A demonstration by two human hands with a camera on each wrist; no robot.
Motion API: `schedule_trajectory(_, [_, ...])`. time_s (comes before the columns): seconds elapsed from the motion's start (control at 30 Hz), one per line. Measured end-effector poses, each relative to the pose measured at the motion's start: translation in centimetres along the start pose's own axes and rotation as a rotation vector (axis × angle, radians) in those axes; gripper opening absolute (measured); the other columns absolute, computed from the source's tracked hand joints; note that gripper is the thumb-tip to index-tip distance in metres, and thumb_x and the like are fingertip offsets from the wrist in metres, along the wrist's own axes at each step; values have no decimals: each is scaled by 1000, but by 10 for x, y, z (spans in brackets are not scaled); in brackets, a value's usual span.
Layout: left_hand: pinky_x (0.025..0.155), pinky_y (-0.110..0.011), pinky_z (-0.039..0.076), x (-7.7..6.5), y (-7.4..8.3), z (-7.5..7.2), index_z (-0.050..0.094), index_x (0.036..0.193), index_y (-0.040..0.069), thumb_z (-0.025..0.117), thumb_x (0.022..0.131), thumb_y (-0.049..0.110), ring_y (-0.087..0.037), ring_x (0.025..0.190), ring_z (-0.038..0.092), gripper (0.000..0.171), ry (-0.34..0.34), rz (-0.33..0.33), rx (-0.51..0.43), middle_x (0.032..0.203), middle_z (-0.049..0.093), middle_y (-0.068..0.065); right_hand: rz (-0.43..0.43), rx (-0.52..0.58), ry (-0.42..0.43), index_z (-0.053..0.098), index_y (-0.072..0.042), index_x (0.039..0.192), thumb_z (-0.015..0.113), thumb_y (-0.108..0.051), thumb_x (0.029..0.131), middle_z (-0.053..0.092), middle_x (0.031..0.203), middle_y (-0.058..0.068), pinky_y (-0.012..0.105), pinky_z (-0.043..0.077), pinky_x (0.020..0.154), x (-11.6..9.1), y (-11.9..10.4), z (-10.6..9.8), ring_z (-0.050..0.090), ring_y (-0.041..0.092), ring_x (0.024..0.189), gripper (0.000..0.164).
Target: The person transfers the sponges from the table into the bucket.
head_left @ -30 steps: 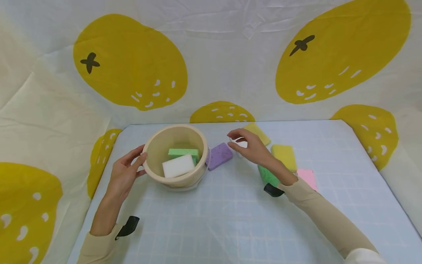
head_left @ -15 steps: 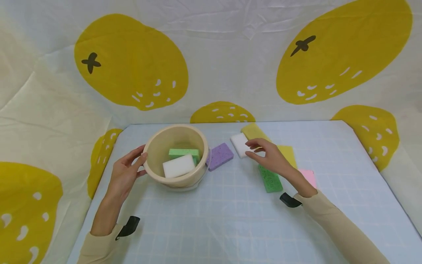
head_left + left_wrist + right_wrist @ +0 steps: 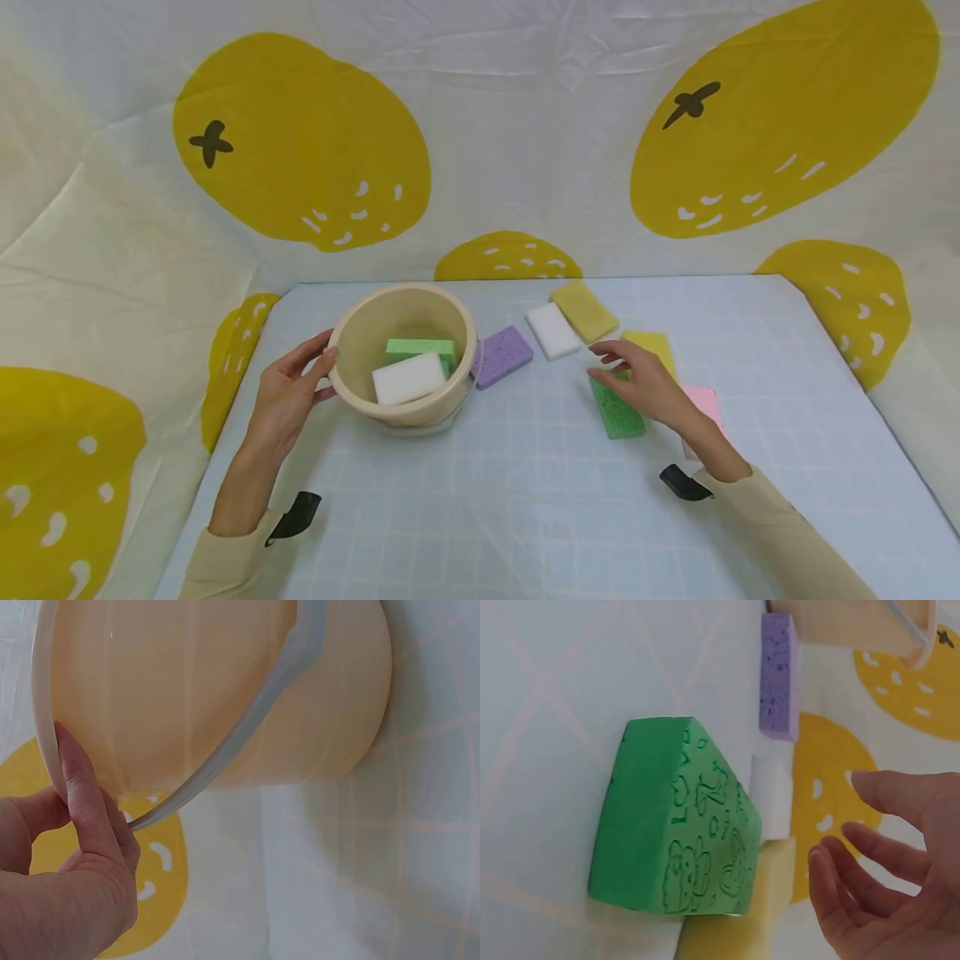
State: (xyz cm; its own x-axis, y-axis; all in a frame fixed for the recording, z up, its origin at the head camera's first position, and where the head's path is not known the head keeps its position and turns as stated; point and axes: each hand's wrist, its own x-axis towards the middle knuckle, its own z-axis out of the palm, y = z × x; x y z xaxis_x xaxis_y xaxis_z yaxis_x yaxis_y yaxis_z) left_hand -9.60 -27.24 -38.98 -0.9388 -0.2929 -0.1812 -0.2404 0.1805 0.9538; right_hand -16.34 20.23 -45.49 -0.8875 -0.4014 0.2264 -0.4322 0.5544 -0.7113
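Note:
A cream bucket (image 3: 352,392) stands on the left of the table, holding a white sponge (image 3: 408,379) and light green sponge (image 3: 420,349). My left hand (image 3: 283,400) pinches its rim between thumb and fingers, also seen in the left wrist view, where the grey handle (image 3: 247,712) hangs down. My right hand (image 3: 648,379) hovers, holding nothing, above a green sponge (image 3: 618,412), its fingers loosely bent. Embossed figures cover that green sponge's top in the right wrist view. Partly behind the hand lies a yellow sponge (image 3: 652,343).
Right of the bucket lies a purple sponge (image 3: 504,357). Farther right are a white sponge (image 3: 552,330) and another yellow one (image 3: 585,310) near the table's back edge. A pink sponge (image 3: 703,404) lies partly under the right forearm.
My right hand has moved right and toward me, from over the white sponge on the table to above the green one. The left hand and bucket stay put.

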Motion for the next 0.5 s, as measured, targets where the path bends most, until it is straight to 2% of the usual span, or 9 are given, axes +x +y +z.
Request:
schedule_trajectory(0.27, [82, -24, 60, 0, 0, 1, 52, 152, 14, 69, 99, 40, -12, 101, 61, 61, -13, -7, -11, 152, 49, -10, 43, -80, 30, 65, 9, 124, 78, -5, 91, 68, 115, 23, 46, 59, 79, -22, 4, 0, 66, 33, 97, 38])
schedule_trajectory(0.5, [82, -23, 60, -1, -1, -2, 51, 153, 16, 69, 97, 43, -12, 102, 62, 64, -18, -12, -8, 153, 48, -9, 144, -109, 24, 64, 7, 124, 79, -9, 91, 67, 112, 19, 45, 59, 80, -39, 5, -1, 65, 30, 95, 41])
